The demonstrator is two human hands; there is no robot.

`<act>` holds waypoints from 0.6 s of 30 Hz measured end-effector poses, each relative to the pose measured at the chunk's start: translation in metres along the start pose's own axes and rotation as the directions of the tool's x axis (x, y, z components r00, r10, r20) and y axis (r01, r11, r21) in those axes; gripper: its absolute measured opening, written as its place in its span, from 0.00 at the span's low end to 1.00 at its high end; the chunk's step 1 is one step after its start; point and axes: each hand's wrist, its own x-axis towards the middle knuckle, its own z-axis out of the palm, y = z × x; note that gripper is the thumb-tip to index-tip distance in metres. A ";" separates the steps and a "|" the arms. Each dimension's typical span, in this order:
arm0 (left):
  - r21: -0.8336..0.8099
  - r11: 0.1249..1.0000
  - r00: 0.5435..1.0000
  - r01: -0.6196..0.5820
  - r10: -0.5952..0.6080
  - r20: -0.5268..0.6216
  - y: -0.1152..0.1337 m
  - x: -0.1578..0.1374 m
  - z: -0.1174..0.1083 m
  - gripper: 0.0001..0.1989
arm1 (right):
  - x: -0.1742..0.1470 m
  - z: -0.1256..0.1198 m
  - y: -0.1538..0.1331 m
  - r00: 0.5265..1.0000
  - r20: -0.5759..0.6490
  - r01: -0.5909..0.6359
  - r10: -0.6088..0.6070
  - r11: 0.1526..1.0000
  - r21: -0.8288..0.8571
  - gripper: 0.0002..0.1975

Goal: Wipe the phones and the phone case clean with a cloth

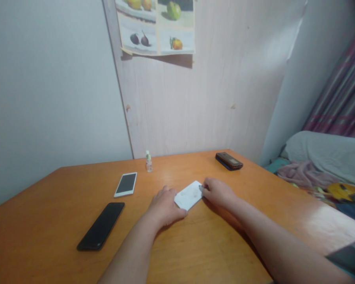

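A flat white phone-sized slab [188, 196] with faint grey marks lies at a slant on the table. My left hand [166, 209] grips its left end, with the thumb along the near edge and the fingers at the far side. At the slab's right end is my right hand [215, 191], its fingers curled and closed. Something small and dark shows at those fingertips, too small to name. To the left of my hands lie a black phone [102, 226], screen up, and a white phone [126, 184] with a dark screen.
Near the back edge of the orange wooden table [207, 244], a small clear bottle [148, 162] stands upright. A dark brown wallet-like item [229, 161] lies at the back right. Behind are a wall and a fruit picture [156, 27]; bedding [325, 157] is at right.
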 end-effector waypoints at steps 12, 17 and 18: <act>-0.019 1.000 1.000 0.008 -0.008 0.004 0.002 -0.001 0.000 0.23 | 0.002 -0.010 0.003 0.998 0.036 -0.047 0.048 0.999 -0.017 0.05; -0.011 1.000 1.000 -0.005 0.005 -0.001 0.003 -0.001 0.000 0.19 | -0.019 -0.004 -0.014 0.964 0.116 0.229 -0.238 0.969 0.089 0.05; -0.013 1.000 1.000 -0.006 0.006 0.005 0.003 -0.001 0.000 0.19 | -0.025 -0.001 -0.019 0.936 0.138 0.307 -0.325 0.942 0.139 0.06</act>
